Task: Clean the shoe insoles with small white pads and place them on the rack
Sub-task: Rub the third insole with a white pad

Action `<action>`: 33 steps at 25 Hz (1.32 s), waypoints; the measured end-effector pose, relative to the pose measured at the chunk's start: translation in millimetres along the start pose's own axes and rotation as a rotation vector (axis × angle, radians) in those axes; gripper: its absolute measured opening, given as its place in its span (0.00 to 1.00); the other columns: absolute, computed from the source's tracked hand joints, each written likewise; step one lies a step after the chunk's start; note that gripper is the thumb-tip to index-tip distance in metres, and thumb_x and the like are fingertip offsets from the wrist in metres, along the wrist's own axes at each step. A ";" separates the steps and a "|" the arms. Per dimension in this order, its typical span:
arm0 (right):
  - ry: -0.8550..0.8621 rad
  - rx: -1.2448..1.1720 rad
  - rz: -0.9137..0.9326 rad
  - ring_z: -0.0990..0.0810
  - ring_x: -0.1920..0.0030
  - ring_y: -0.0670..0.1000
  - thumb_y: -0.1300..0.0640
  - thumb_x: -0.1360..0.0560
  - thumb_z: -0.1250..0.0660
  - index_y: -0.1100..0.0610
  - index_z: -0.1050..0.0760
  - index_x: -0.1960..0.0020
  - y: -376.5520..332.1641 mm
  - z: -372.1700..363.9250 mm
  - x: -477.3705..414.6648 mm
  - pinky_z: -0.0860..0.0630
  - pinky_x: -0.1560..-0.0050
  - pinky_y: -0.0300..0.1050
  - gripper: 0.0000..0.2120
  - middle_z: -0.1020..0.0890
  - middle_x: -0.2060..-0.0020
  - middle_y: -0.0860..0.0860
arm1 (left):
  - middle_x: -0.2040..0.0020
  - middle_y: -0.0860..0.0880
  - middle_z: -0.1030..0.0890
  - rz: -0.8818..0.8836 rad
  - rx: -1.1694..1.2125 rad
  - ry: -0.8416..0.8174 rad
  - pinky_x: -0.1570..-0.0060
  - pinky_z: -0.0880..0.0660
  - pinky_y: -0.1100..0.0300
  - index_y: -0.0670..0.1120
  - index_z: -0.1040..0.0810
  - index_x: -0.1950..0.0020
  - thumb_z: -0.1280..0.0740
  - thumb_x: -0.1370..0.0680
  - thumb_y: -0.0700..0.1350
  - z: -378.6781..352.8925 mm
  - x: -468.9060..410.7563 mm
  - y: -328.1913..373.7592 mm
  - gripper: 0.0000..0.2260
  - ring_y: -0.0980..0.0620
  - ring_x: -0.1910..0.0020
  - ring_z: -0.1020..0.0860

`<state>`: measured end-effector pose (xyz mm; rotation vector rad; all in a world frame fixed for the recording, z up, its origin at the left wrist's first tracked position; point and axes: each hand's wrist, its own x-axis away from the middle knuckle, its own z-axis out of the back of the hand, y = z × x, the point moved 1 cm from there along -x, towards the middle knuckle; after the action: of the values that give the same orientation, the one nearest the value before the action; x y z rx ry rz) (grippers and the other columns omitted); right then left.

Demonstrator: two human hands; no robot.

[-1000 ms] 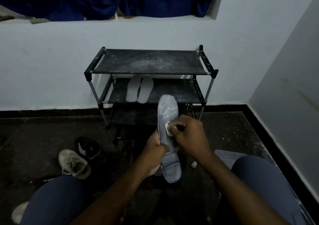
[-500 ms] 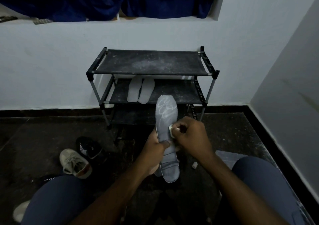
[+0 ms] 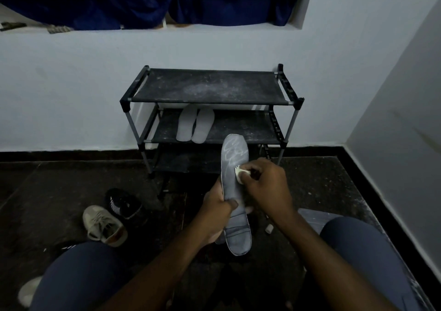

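A grey insole (image 3: 233,167) stands nearly upright in front of me, toe end up, with pale wet streaks near the toe. My left hand (image 3: 218,209) grips its middle from the left side. My right hand (image 3: 265,186) pinches a small white pad (image 3: 239,172) and presses it on the insole's right edge just below the streaks. A black three-tier rack (image 3: 210,103) stands against the white wall. Two pale insoles (image 3: 194,125) lie side by side on its middle shelf.
A beige sneaker (image 3: 103,224) and a black sneaker (image 3: 124,203) lie on the dark floor at the left. A small white object (image 3: 269,228) sits on the floor by my right wrist. My knees fill the lower corners. A wall rises at right.
My right hand with the pad has slid slightly up and along the insole's right edge. The left hand keeps its grip, and the insole has barely shifted.
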<state>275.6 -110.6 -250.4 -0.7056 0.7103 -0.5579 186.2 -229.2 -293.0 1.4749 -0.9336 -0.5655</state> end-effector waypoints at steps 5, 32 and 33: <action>-0.175 0.003 0.100 0.18 0.56 0.43 0.57 0.25 0.28 0.53 0.15 0.54 -8.2 -12.3 12.5 0.20 0.52 0.50 0.03 0.17 0.57 0.45 | 0.41 0.46 0.16 -0.042 -0.038 0.007 0.46 0.20 0.57 0.49 0.27 0.30 0.38 0.21 0.28 1.6 1.6 5.8 0.24 0.49 0.41 0.17; -0.101 -0.181 0.123 0.15 0.54 0.43 0.65 0.25 0.26 0.56 0.13 0.51 -7.0 -6.5 11.2 0.19 0.50 0.45 0.07 0.14 0.56 0.46 | 0.35 0.48 0.19 -0.044 -0.180 -0.043 0.37 0.22 0.43 0.52 0.30 0.26 0.39 0.23 0.28 2.8 -0.6 -4.7 0.30 0.49 0.35 0.20; -0.149 -0.189 0.136 0.15 0.54 0.43 0.65 0.25 0.26 0.56 0.13 0.51 -8.4 -6.7 14.2 0.19 0.50 0.43 0.06 0.14 0.56 0.45 | 0.38 0.47 0.18 -0.058 -0.184 -0.036 0.38 0.21 0.43 0.51 0.28 0.28 0.39 0.23 0.28 4.1 -1.3 -5.5 0.27 0.48 0.37 0.19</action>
<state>277.8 -128.1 -253.4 -0.8580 0.6712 -0.3122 183.4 -230.9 -299.2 1.3336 -0.8452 -0.7041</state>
